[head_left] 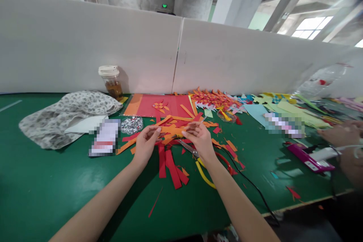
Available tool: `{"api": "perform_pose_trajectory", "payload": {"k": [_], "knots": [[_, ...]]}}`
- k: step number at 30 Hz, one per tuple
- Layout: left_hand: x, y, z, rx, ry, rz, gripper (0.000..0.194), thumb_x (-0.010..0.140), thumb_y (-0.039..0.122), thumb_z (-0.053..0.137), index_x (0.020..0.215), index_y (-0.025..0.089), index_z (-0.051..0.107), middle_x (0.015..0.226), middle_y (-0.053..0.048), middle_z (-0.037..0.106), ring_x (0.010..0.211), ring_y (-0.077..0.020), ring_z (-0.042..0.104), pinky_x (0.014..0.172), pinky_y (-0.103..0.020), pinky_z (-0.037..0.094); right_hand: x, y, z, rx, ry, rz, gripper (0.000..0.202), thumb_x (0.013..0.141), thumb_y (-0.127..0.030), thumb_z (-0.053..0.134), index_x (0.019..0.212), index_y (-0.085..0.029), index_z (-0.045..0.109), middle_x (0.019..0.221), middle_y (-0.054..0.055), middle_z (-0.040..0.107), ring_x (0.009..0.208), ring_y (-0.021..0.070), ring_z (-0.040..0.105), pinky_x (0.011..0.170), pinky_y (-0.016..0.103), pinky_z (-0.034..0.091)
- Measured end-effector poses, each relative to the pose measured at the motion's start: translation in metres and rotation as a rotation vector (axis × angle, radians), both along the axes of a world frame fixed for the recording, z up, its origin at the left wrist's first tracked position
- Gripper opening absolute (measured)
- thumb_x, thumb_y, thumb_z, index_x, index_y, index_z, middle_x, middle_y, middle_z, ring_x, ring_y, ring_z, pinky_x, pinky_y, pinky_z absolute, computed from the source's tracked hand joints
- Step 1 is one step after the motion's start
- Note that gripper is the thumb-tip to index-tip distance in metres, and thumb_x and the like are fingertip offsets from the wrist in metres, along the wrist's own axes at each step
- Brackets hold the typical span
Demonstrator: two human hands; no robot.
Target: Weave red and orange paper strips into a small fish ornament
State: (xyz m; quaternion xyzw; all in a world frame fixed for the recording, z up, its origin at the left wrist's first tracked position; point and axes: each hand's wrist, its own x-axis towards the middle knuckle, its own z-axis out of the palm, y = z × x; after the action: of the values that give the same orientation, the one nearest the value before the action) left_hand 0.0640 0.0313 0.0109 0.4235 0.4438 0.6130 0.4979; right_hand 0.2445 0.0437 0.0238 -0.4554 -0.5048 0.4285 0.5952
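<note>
My left hand (148, 140) and my right hand (200, 136) are raised over a heap of red and orange paper strips. Between them is an orange paper piece (171, 130), its left end pinched by my left fingers and its right end by my right fingers. Red strips (173, 170) fan out on the table below. Scissors (204, 174) with yellow and red handles lie partly under my right hand and wrist. A small woven paper fish (160, 106) rests on a red sheet (176, 102) behind the hands.
On the green table (68, 189) are a lidded cup (111, 83), a patterned cloth (65, 117), a phone (104, 138), a bag of googly eyes (132, 125), woven fish (212, 100) and a purple device (307, 159). Another person's hands (343, 136) are at the right.
</note>
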Motion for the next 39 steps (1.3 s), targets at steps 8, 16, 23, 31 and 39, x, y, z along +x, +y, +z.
{"api": "perform_pose_trajectory", "payload": {"k": [8,16,23,31,39], "knots": [[0.0,0.001,-0.005,-0.047,-0.051,-0.057,0.045,0.063,0.044,0.073,0.095,0.016,0.059,0.076,-0.003,0.07,0.081,-0.0209,0.068,0.065,-0.026,0.053,0.002,0.001,-0.001,-0.001,0.051,-0.095,0.038,0.058,-0.029,0.077,0.086,-0.019,0.053,0.074,0.0,0.065,0.071,0.0148,0.063,0.066,0.03,0.054],[0.001,0.003,-0.006,-0.09,-0.101,-0.08,0.036,0.061,0.042,0.074,0.081,0.017,0.057,0.071,-0.001,0.068,0.076,-0.0203,0.069,0.061,-0.024,0.051,0.002,0.001,0.001,-0.036,0.084,-0.112,0.039,0.06,-0.031,0.076,0.087,-0.02,0.052,0.07,-0.002,0.065,0.061,0.012,0.062,0.064,0.027,0.054],[0.001,0.001,-0.005,-0.083,-0.088,-0.097,0.034,0.064,0.043,0.072,0.081,0.017,0.056,0.068,0.0,0.067,0.074,-0.0204,0.069,0.061,-0.024,0.05,0.002,0.0,0.001,-0.044,0.09,-0.124,0.04,0.06,-0.032,0.076,0.088,-0.02,0.05,0.068,-0.004,0.063,0.061,0.0113,0.061,0.059,0.025,0.055],[0.001,-0.002,-0.001,-0.071,-0.094,-0.148,0.031,0.065,0.04,0.071,0.082,0.018,0.056,0.067,0.001,0.066,0.068,-0.0178,0.068,0.058,-0.022,0.048,0.003,0.001,-0.001,-0.004,0.052,-0.124,0.039,0.063,-0.031,0.074,0.09,-0.02,0.049,0.07,-0.003,0.063,0.063,0.0123,0.062,0.065,0.028,0.054],[-0.009,-0.001,0.004,-0.131,-0.037,-0.307,0.042,0.074,0.053,0.051,0.067,0.014,0.064,0.049,0.002,0.05,0.045,-0.0106,0.048,0.047,-0.023,0.04,0.002,-0.003,0.008,-0.011,-0.056,0.144,0.038,0.06,-0.029,0.076,0.089,-0.021,0.053,0.069,-0.002,0.066,0.066,0.013,0.063,0.065,0.027,0.052]]}}
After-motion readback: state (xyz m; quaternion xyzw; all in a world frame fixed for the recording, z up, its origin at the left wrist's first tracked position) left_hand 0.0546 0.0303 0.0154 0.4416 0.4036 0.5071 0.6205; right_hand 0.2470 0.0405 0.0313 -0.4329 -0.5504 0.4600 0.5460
